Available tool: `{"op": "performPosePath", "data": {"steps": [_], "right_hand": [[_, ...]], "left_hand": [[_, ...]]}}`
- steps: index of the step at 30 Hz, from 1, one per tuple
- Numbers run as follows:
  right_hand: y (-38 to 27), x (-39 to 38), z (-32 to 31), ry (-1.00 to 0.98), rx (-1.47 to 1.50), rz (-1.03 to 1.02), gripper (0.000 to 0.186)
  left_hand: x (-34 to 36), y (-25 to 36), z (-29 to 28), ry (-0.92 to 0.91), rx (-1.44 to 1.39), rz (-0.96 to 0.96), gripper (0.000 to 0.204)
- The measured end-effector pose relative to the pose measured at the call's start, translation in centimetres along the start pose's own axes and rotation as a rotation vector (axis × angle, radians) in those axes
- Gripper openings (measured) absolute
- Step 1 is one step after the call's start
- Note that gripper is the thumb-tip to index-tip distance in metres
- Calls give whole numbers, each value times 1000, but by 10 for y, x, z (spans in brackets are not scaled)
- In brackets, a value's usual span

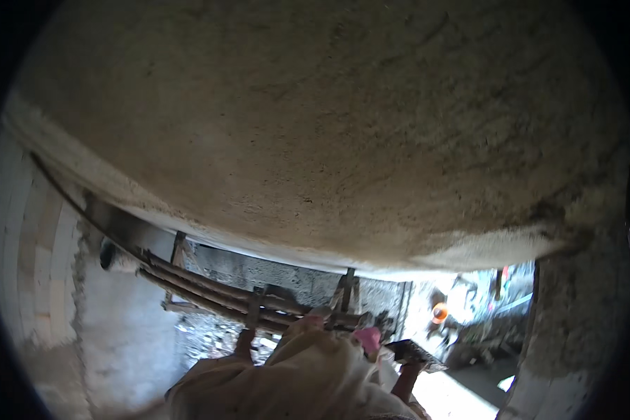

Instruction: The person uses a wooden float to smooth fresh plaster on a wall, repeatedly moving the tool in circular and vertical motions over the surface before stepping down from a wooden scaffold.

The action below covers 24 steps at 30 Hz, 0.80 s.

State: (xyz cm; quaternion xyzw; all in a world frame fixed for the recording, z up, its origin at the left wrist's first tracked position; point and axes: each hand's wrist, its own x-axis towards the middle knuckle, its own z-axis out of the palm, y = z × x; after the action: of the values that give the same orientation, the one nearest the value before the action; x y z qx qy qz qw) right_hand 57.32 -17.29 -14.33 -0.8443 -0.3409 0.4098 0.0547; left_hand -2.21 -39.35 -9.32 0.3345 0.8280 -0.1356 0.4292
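Note:
My left hand point(244, 344) is low in front of my cream shirt point(294, 378), its fingers dark and small. They seem closed round something whose upper end, a narrow brownish strip point(253, 308), rises in front of the poles; its kind is unclear. On the other side of my body, my right hand point(411, 369) grips a plastering float point(416, 354), a dark flat rectangular board. Above both hands spreads a broad, rough, brown plastered surface point(308, 154); neither hand touches it. A pink thing point(367, 339) shows beside the shirt, too blurred to name.
Several long wooden poles point(210, 290) run below the plastered surface, with upright wooden supports point(346, 290). A block wall point(35, 245) stands at the left. Rubble point(206, 334) lies underneath. An orange round container point(439, 313) stands in the bright opening at right, beside a rough wall point(574, 329).

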Motion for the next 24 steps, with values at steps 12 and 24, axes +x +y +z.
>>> {"op": "performPosePath", "data": {"steps": [12,24], "right_hand": [[-137,86,-4,-131,-418,-511,72],[-293,-156,182,-272,-977,-911,73]], "left_hand": [[-62,30,119,693,-1382,-192,85],[-115,-168,188,1044,-1686,-754,75]]}}
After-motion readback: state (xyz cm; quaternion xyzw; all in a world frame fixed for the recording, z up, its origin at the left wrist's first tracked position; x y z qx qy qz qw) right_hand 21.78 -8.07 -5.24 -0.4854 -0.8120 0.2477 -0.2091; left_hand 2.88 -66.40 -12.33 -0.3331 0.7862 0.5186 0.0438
